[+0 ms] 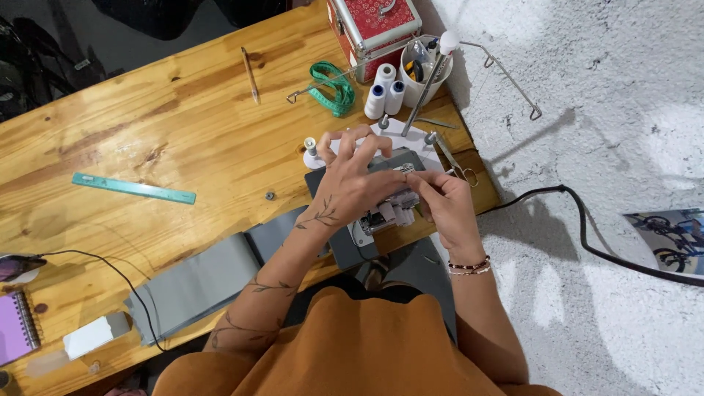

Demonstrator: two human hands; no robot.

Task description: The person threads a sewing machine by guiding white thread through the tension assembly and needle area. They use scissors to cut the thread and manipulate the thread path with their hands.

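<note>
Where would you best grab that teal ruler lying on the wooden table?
Likely at its middle, pinching across the two long edges from above. The teal ruler lies flat on the wooden table, long and thin, with bare wood on both sides, so fingers could close over its narrow width; a mid-length grip should keep it from tipping.

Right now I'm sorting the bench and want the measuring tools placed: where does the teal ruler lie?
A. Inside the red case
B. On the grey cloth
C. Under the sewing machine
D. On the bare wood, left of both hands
D: the teal ruler lies flat on the wooden table, well left of both hands.
</note>
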